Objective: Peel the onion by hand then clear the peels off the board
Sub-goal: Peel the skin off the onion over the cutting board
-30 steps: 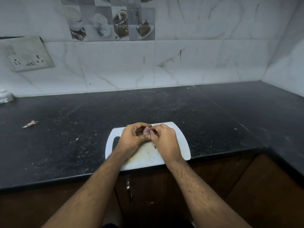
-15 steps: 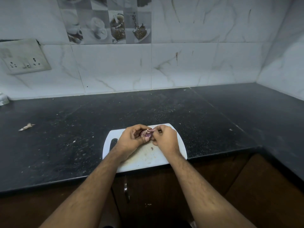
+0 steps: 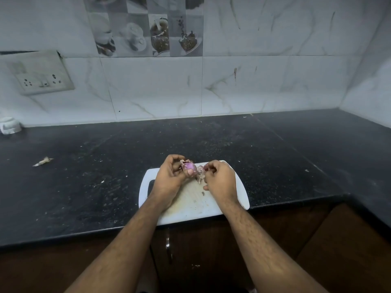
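Observation:
A small purple onion [image 3: 189, 166] is held above the white cutting board [image 3: 241, 195] by my left hand [image 3: 170, 178], thumb and fingers curled round it. My right hand [image 3: 220, 180] pinches a pale, papery strip of peel [image 3: 200, 173] that hangs from the onion's right side. Part of the onion's glossy purple flesh is bare. A few small peel scraps [image 3: 203, 193] lie on the board between my wrists. The board sits at the front edge of the black counter [image 3: 105, 187].
A dry scrap [image 3: 43, 161] lies on the counter at the left. A white object [image 3: 9, 125] stands at the far left by the tiled wall, under a socket plate [image 3: 41, 75]. Brown cabinet fronts [image 3: 211, 250] are below the counter edge.
My hands have drawn apart. The right hand has pulled a strip of peel away to the right, baring more of the purple onion in the left hand.

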